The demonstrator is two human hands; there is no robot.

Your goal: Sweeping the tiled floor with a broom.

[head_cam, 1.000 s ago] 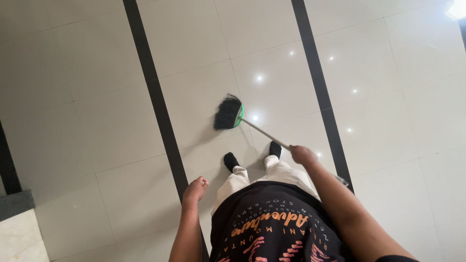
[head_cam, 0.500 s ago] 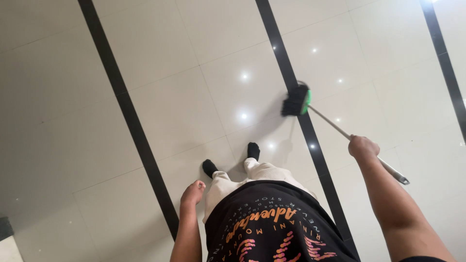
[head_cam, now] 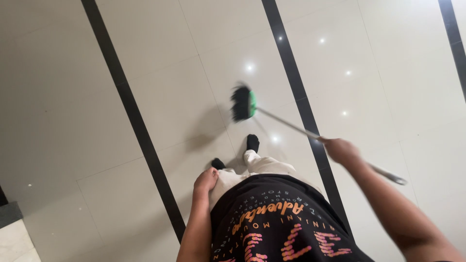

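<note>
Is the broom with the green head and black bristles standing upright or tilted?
Tilted. The broom slants from the right hand down to the cream floor tiles; its grey handle end sticks out behind the hand.
</note>
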